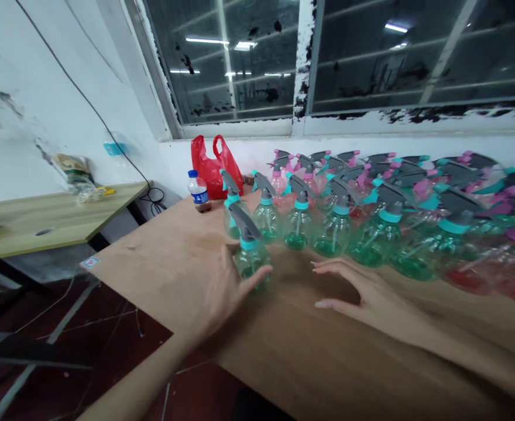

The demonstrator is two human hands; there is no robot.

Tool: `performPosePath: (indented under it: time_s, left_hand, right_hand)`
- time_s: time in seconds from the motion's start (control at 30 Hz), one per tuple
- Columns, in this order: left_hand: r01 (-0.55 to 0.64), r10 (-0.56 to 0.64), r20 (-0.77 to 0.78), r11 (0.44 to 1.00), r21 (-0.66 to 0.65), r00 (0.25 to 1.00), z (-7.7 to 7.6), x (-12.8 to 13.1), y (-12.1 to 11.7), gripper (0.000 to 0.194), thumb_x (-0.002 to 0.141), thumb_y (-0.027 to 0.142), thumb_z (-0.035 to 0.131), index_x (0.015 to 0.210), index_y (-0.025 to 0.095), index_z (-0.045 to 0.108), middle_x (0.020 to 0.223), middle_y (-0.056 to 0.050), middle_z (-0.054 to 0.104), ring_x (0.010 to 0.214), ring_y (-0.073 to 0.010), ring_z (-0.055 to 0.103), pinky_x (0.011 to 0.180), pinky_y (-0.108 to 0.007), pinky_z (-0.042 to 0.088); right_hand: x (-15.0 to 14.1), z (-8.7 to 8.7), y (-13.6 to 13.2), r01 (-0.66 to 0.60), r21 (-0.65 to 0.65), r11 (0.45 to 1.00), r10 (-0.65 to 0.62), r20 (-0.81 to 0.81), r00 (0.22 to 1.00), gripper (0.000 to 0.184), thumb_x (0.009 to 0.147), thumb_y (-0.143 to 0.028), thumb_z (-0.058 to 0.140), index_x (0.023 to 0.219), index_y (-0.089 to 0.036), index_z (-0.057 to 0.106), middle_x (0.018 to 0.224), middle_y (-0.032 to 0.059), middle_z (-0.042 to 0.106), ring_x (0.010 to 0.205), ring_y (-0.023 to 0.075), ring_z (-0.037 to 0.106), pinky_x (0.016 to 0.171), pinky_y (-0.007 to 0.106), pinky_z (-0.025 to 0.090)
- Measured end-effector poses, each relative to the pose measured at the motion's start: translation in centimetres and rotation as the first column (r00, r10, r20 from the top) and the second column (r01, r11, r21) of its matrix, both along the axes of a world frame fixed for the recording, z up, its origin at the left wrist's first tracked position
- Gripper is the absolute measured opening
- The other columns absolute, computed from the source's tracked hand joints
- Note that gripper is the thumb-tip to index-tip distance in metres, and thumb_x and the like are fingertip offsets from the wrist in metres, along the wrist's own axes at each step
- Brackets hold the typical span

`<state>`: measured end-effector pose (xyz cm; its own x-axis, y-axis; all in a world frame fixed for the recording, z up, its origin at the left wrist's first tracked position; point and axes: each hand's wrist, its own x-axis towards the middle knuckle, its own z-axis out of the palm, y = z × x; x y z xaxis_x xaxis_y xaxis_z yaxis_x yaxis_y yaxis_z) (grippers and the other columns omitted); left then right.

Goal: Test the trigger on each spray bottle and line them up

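Observation:
My left hand [227, 289] wraps around the base of a clear green spray bottle [249, 248] with a grey trigger and teal collar, standing upright on the brown table [170, 257] in front of the rows. My right hand [363, 295] hovers to its right, fingers stretched out and apart, holding nothing. Behind both hands stand several rows of spray bottles [371, 199], green ones with teal collars in front and pink ones further back and to the right.
A red plastic bag [213, 164] and a small water bottle [199, 191] sit at the table's far left corner under the window. A lighter wooden table [42, 219] stands to the left, with a gap and dark red floor between.

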<state>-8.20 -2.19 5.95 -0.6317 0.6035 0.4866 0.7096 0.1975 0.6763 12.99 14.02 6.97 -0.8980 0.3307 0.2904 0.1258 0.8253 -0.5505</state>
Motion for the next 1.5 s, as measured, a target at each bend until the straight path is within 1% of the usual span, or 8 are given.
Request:
performPosePath:
  time_s: [0.27, 0.47, 0.67, 0.8, 1.0, 1.13, 1.33, 1.5]
  left_hand:
    - [0.45, -0.471, -0.05, 0.865, -0.219, 0.881, -0.1, 10.3, 6.7, 0.078, 0.052, 0.066, 0.075, 0.108, 0.019, 0.048, 0.099, -0.011, 0.059, 0.094, -0.035, 0.057, 0.08, -0.053, 0.045]
    - [0.62, -0.65, -0.16, 0.758, -0.201, 0.743, -2.0, 16.0, 11.6, 0.089, 0.053, 0.066, 0.076, 0.121, 0.016, 0.046, 0.109, -0.016, 0.054, 0.103, -0.0379, 0.052, 0.086, -0.058, 0.04]
    - [0.67, -0.69, -0.2, 0.724, -0.163, 0.696, -2.4, 19.2, 14.2, 0.099, 0.063, 0.068, 0.068, 0.134, 0.013, 0.028, 0.116, -0.021, 0.049, 0.108, -0.0404, 0.048, 0.086, -0.061, 0.039]
    - [0.739, -0.755, -0.18, 0.655, -0.161, 0.63, -2.6, 20.1, 15.2, 0.091, 0.069, 0.068, 0.063, 0.132, 0.012, 0.031, 0.116, -0.02, 0.049, 0.107, -0.0391, 0.048, 0.088, -0.06, 0.039]
    - [0.799, -0.818, -0.171, 0.574, -0.178, 0.55, -3.2, 20.0, 15.9, 0.094, 0.07, 0.068, 0.061, 0.136, 0.013, 0.024, 0.117, -0.02, 0.047, 0.108, -0.0382, 0.048, 0.091, -0.058, 0.039]
    - [0.817, -0.847, -0.177, 0.53, -0.226, 0.501, -2.9, 18.9, 15.7, 0.089, 0.073, 0.058, 0.065, 0.138, 0.015, 0.021, 0.12, -0.019, 0.047, 0.112, -0.0378, 0.046, 0.093, -0.056, 0.038]
    - [0.777, -0.867, -0.166, 0.496, -0.388, 0.47, -3.0, 15.5, 15.1, 0.094, 0.07, 0.041, 0.067, 0.145, 0.022, 0.013, 0.138, -0.015, 0.039, 0.124, -0.0366, 0.039, 0.098, -0.055, 0.033]
    - [0.702, -0.848, -0.181, 0.517, -0.49, 0.498, -3.7, 14.4, 14.9, 0.095, 0.069, 0.045, 0.066, 0.146, 0.021, 0.016, 0.141, -0.016, 0.038, 0.127, -0.0374, 0.035, 0.1, -0.057, 0.029]
  right_hand:
    - [4.0, 1.5, 2.2, 0.116, -0.154, 0.981, -0.134, -0.115, 0.984, 0.083, 0.07, -0.047, 0.069, 0.138, -0.026, 0.027, 0.137, 0.0108, 0.047, 0.122, 0.03, 0.046, 0.098, 0.051, 0.039]
    - [7.6, 2.6, 2.9, 0.241, -0.321, 0.916, -0.333, -0.275, 0.902, 0.051, 0.074, -0.043, 0.066, 0.119, -0.023, 0.051, 0.092, 0.0037, 0.065, 0.08, 0.0201, 0.063, 0.067, 0.034, 0.053]
    - [10.3, 3.4, 4.9, 0.258, -0.381, 0.888, -0.376, -0.278, 0.884, 0.033, 0.081, -0.043, 0.06, 0.108, -0.027, 0.057, 0.092, 0.0009, 0.065, 0.086, 0.0198, 0.062, 0.08, 0.037, 0.051]
    - [12.1, 3.2, 6.3, 0.179, -0.39, 0.903, -0.306, -0.291, 0.906, 0.039, 0.077, -0.04, 0.064, 0.112, -0.026, 0.054, 0.118, 0.0035, 0.06, 0.111, 0.0218, 0.055, 0.098, 0.039, 0.042]
    - [13.1, 3.2, 6.8, 0.208, -0.379, 0.902, -0.31, -0.232, 0.922, 0.034, 0.082, -0.041, 0.059, 0.112, -0.026, 0.054, 0.103, 0.0021, 0.064, 0.072, 0.0146, 0.063, 0.067, 0.031, 0.053]
    - [12.8, 3.2, 6.7, 0.211, -0.347, 0.914, -0.316, -0.28, 0.906, 0.027, 0.084, -0.037, 0.056, 0.109, -0.027, 0.056, 0.108, 0.0016, 0.065, 0.095, 0.0187, 0.062, 0.083, 0.034, 0.05]
    - [13.0, 2.9, 6.8, 0.289, -0.295, 0.911, -0.354, -0.198, 0.914, 0.028, 0.087, -0.044, 0.049, 0.108, -0.028, 0.058, 0.065, -0.0029, 0.061, 0.054, 0.0145, 0.058, 0.057, 0.031, 0.051]
    - [13.0, 3.4, 6.5, 0.295, -0.338, 0.894, -0.373, -0.194, 0.907, 0.025, 0.086, -0.044, 0.05, 0.103, -0.027, 0.058, 0.056, -0.0048, 0.053, 0.045, 0.0121, 0.052, 0.047, 0.026, 0.046]
